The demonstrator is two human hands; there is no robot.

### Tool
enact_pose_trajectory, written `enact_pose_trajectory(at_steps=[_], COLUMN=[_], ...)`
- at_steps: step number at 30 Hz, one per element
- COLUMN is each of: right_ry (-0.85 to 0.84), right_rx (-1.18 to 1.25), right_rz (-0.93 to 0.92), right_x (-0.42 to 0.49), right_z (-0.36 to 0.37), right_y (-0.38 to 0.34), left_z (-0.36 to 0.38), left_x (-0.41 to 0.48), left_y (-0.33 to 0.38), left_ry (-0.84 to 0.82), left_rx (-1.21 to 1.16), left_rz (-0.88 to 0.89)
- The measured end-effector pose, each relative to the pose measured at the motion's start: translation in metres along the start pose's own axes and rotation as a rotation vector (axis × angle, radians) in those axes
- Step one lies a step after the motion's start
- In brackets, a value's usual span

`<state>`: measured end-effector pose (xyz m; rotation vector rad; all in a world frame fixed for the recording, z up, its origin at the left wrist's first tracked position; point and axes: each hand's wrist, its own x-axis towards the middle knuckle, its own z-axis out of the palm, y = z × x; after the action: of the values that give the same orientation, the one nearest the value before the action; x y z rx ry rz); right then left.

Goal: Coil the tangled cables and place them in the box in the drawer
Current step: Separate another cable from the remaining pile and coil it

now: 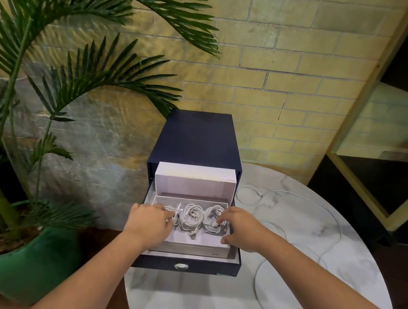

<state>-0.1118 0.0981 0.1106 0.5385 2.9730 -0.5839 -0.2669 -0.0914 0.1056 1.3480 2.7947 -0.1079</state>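
Observation:
A dark blue drawer (186, 265) stands pulled out of its cabinet (194, 138) on the marble table. Inside it lies a white box (198, 248) holding three coiled white cables: left coil (175, 214), middle coil (192, 216), right coil (212, 217). My left hand (149, 220) reaches into the box's left end, fingers curled round the left coil. My right hand (239, 226) is at the box's right end, fingers on the right coil and thumb by the box's front corner. A loose white cable (315, 231) trails uncoiled across the table to the right.
The box's white lid (195, 178) stands upright at the back of the drawer. A round marble table (270, 299) carries everything. A palm in a green pot (23, 261) stands close at the left. A brick wall is behind, a dark shelf unit at the right.

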Motion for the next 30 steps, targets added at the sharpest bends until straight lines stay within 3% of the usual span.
enact_pose_trajectory(at_steps=[17, 23, 26, 30], right_ry=[-0.006, 0.11, 0.237, 0.343], right_rx=[-0.004, 0.046, 0.099, 0.192], right_rz=[-0.026, -0.109, -0.123, -0.021], right_x=[0.0, -0.015, -0.03, -0.059], right_z=[0.0, -0.007, -0.017, -0.029], right_y=[0.003, 0.009, 0.024, 0.06], left_z=[-0.001, -0.013, -0.022, -0.028], left_x=[0.007, 0.0, 0.001, 0.008], left_y=[0.006, 0.02, 0.042, 0.09], left_ry=[-0.049, 0.201, 0.315, 0.331], left_rx=[-0.016, -0.123, -0.229, -0.424], left_rz=[-0.058, -0.07, 0.017, 0.158])
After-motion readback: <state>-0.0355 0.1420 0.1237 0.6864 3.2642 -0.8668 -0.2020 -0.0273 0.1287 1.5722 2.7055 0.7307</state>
